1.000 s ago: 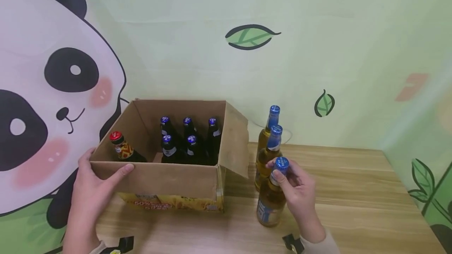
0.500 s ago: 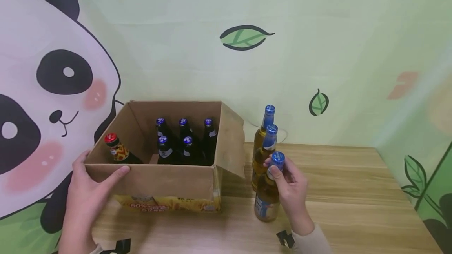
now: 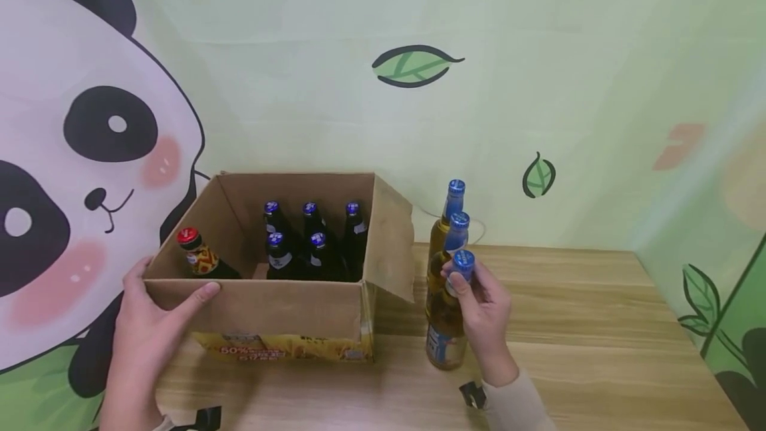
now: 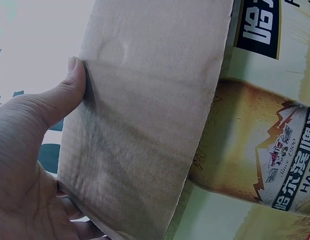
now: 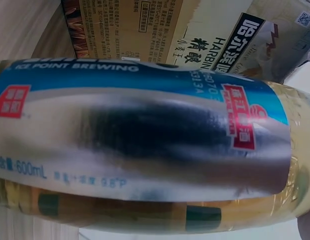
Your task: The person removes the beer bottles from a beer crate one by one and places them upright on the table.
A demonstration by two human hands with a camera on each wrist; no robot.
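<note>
My left hand (image 3: 149, 328) grips the near left corner of an open cardboard box (image 3: 257, 308). In the left wrist view its thumb lies on the edge of a bare brown flap (image 4: 145, 100), and its other fingers are behind that flap. With my right hand (image 3: 487, 324) I pinch the neck of a blue-capped beer bottle (image 3: 444, 346), thumb in front. The bottle stands nearly upright at table level; whether its base touches is unclear. Its silver and blue label (image 5: 145, 130) fills the right wrist view. Two similar bottles, one beer bottle (image 3: 456, 235) and another (image 3: 455, 198), stand just behind it.
Inside the box, several dark blue-capped bottles (image 3: 280, 261) stand at the right, and a red-capped bottle (image 3: 200, 258) leans at the left. The box's right flap (image 3: 391, 241) sticks out towards the loose bottles. Behind the wooden table (image 3: 574, 311) hangs a panda-print backdrop (image 3: 287, 85).
My right hand has brought the held bottle left and slightly back, closer to the two standing bottles. My left hand keeps its hold on the box. The head view has shifted slightly.
</note>
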